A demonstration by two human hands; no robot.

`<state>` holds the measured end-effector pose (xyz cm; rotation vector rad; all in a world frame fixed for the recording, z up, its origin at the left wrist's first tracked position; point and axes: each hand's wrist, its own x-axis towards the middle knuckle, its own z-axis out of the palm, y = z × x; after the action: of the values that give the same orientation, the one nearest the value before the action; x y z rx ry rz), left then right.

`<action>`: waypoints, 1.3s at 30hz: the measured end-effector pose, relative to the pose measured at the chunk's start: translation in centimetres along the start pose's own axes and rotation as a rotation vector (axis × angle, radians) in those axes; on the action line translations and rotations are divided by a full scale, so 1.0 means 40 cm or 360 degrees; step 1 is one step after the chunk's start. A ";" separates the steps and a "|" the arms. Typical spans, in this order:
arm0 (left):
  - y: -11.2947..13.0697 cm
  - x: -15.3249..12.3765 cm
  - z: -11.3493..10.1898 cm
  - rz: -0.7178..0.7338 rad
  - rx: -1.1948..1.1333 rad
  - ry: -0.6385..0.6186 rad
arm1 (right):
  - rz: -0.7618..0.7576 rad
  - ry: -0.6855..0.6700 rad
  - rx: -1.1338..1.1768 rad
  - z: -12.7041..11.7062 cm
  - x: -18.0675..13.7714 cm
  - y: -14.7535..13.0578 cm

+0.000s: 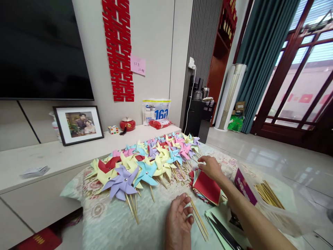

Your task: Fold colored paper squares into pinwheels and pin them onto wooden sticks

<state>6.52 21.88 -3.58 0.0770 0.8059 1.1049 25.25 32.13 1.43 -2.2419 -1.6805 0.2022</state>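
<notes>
My left hand (179,220) rests palm up on the cloth with its fingers loosely curled and apart, holding nothing visible. Close to its fingertips lie a few thin wooden sticks (199,222). My right hand (211,168) is stretched out over the far edge of a stack of coloured paper squares (207,186), red on top; its fingers are apart and I see nothing in them. Left of it spread many finished paper pinwheels on sticks, with a purple pinwheel (125,180) and a blue pinwheel (146,172) nearest me.
Black-handled scissors (225,231) lie on green paper (217,217) at the front right. A clear plastic tub (293,217) holds wooden sticks (269,195). Behind the cloth-covered table (104,222), a low cabinet bears a picture frame (62,133), a cube puzzle (113,130) and a red pot (127,124).
</notes>
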 end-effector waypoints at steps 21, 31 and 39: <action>0.012 -0.012 0.018 0.0220 0.0345 -0.0013 | -0.0367 0.0059 0.0051 0.003 -0.276 0.126; 0.005 -0.012 0.021 0.0158 0.0392 -0.0032 | -0.0407 0.0020 -0.0165 0.018 -0.283 0.126; -0.004 -0.010 0.016 0.0155 0.0418 -0.0068 | -0.0377 -0.0035 -0.0152 0.025 -0.274 0.141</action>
<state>6.96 21.69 -2.95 0.3621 0.9130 1.0801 26.84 20.46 -2.35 -2.0881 -1.9872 0.0915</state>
